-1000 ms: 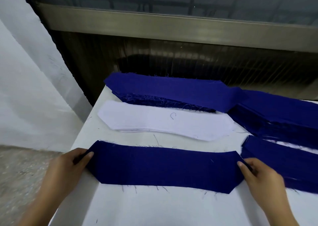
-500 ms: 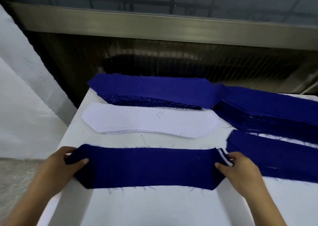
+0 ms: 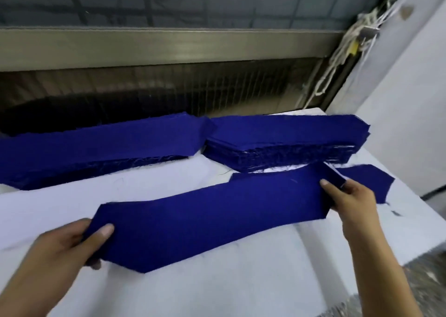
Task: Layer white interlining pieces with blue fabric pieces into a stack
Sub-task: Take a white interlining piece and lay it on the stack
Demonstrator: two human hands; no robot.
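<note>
A long blue fabric piece (image 3: 212, 220) with pointed ends is held above the white table (image 3: 241, 290). My left hand (image 3: 72, 246) pinches its left end, thumb on top. My right hand (image 3: 350, 196) grips its right end. Beyond the right hand lies a flat blue piece (image 3: 369, 179) on the table, partly covered by the held one. A thick blue stack (image 3: 284, 143) with white edges showing in its side sits at the back right. A second blue stack (image 3: 96, 150) lies at the back left. The white interlining pile is out of view.
A metal beam and a dark ribbed panel (image 3: 169, 92) run behind the table. White cords (image 3: 337, 51) hang at the upper right beside a pale wall (image 3: 410, 99). The table's right edge (image 3: 422, 239) drops to a speckled floor.
Both hands have lifted the blue piece off the table and carried it to the right, towards the flat blue piece. My view has swung right, and the white interlining pile has left the frame.
</note>
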